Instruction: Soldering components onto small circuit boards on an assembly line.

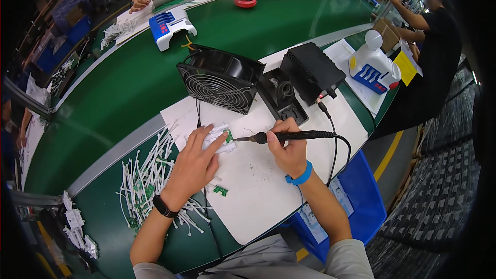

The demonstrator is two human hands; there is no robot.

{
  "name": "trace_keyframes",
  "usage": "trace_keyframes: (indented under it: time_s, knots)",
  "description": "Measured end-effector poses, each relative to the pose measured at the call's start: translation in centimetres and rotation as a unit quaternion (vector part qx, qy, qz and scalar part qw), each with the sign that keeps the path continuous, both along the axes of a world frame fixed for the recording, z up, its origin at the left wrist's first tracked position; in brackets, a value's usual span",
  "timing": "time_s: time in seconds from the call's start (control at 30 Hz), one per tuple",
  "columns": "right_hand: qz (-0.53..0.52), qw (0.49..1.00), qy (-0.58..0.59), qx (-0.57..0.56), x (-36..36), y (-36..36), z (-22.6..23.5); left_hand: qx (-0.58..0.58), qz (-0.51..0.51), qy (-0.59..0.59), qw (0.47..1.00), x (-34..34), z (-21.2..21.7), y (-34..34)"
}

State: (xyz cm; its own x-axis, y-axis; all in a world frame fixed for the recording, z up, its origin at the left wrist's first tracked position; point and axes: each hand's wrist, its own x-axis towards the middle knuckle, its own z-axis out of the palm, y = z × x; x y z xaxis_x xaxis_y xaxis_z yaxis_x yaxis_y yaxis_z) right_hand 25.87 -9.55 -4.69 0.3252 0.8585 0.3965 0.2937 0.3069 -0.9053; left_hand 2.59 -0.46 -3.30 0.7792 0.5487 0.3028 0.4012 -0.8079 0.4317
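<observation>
My right hand (290, 151), with a blue wrist strap, grips a black soldering iron (313, 135) like a pen. The iron's tip points left and reaches the edge of a small green circuit board (228, 136); whether it touches is too small to tell. That board lies on a white plastic piece (226, 148) on a white sheet. My left hand (194, 163), wearing a dark watch, rests over the white piece with fingers outstretched, the index fingertip beside the board. Another green board (220, 190) lies below it on the sheet.
White-cabled boards (150, 181) pile up left of the sheet (253, 196). A black fan (219, 80), an iron stand (283, 95) and a black power unit (312, 72) stand beyond my hands. A blue bin (369, 196) sits at right. Two people work farther off.
</observation>
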Motion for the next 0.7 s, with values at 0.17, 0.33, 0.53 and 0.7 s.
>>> trace_keyframes:
  time_s: [0.17, 0.33, 0.53, 0.7]
  knots:
    - [0.004, 1.0, 0.008, 0.004, -0.01, 0.06, -0.08, 0.002, 0.015, 0.014, 1.0, -0.01, -0.04, -0.03]
    - [-0.004, 1.0, 0.005, -0.005, 0.05, 0.11, -0.19, -0.004, 0.015, 0.012, 1.0, 0.01, 0.02, -0.05]
    - [-0.002, 1.0, 0.01, -0.003, 0.0, 0.09, -0.13, -0.007, 0.014, 0.011, 1.0, 0.01, 0.09, -0.1]
    - [-0.005, 1.0, 0.01, 0.007, 0.0, 0.28, -0.4, -0.006, 0.011, 0.015, 1.0, -0.01, -0.07, -0.14]
